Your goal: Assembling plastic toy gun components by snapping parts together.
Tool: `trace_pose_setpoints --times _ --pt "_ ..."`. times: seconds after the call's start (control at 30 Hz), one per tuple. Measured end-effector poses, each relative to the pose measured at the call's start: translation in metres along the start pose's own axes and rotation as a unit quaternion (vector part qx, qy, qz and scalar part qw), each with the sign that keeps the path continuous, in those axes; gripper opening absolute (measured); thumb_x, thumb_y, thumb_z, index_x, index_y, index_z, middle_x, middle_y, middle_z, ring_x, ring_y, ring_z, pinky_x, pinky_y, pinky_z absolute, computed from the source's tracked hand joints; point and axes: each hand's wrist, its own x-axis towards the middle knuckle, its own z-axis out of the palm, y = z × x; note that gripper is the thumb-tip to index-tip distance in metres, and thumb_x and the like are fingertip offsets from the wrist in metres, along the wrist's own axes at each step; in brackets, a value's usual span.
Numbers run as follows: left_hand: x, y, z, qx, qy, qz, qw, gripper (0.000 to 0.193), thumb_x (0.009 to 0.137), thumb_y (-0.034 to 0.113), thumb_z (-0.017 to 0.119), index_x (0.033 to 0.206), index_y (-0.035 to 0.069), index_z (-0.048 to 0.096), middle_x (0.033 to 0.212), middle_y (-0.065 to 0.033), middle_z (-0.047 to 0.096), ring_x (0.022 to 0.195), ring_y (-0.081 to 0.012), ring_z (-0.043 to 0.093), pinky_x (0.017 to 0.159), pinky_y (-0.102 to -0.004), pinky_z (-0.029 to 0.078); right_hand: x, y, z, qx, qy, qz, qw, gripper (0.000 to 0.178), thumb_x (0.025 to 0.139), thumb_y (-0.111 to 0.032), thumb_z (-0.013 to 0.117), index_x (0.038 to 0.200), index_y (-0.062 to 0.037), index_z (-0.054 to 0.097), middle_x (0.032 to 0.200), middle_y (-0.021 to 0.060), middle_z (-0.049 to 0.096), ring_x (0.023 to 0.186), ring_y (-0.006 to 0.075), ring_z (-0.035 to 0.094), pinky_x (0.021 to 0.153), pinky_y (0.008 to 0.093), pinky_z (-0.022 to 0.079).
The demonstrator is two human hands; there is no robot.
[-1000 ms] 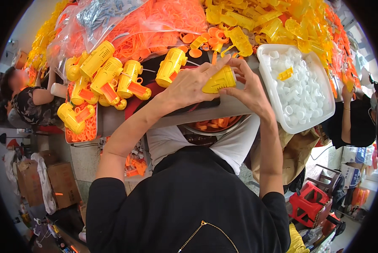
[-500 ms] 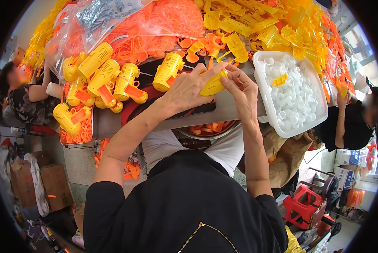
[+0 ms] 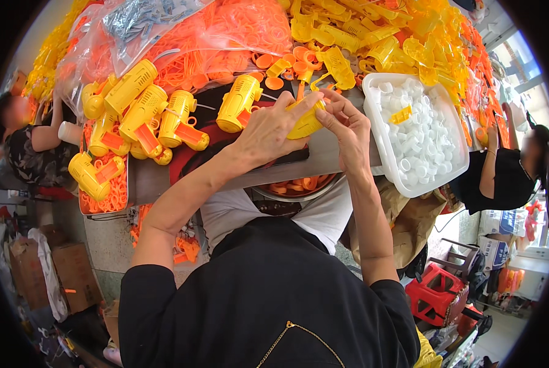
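Observation:
Between both hands, above the table's near edge, is a yellow plastic shell piece [image 3: 305,125]. My left hand [image 3: 267,130] grips it from the left, its fingers curled over the far side. My right hand [image 3: 346,126] pinches the piece's right end between thumb and fingers. Part of the shell is hidden behind the fingers. To the left of my left hand lies a yellow toy body with an orange part [image 3: 238,104]. Several similar yellow toy bodies [image 3: 141,111] are heaped farther left.
A white tub [image 3: 464,161] of small white plastic cups stands at right. Yellow shells [image 3: 372,37] and orange parts [image 3: 237,30] pile up at the back. A bowl of orange pieces [image 3: 299,186] sits below the table edge. Two people work at the sides, left [image 3: 38,138] and right [image 3: 501,175].
The view has shifted slightly. Both hands still hold the yellow shell, which has turned a little between the fingers.

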Motion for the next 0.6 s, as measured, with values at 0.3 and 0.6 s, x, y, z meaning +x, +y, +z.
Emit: trace_pose_setpoints --times 0.3,0.6 --pt "-0.007 -0.001 -0.003 -0.014 -0.001 0.017 1.000 0.087 0.078 0.026 0.080 0.153 0.023 0.036 0.103 -0.0121 0.051 0.075 -0.0328 0.065 0.063 -0.0433 0.057 0.017 -0.018 -0.013 -0.083 -0.190 0.026 0.978 0.055 0.089 -0.019 0.077 0.137 -0.0012 0.057 0.139 0.0134 0.057 0.129 0.0206 0.053 0.110 0.0354 0.040" --pt "-0.002 0.017 -0.005 0.069 0.044 -0.033 0.996 0.100 0.070 0.027 0.085 0.153 0.010 0.031 0.099 -0.0163 0.063 0.085 -0.0336 0.069 0.066 -0.0426 0.057 0.014 -0.018 0.001 -0.168 -0.189 0.005 0.968 0.064 0.088 -0.022 0.080 0.140 0.0024 0.051 0.132 0.0144 0.061 0.122 0.0179 0.055 0.109 0.0330 0.039"
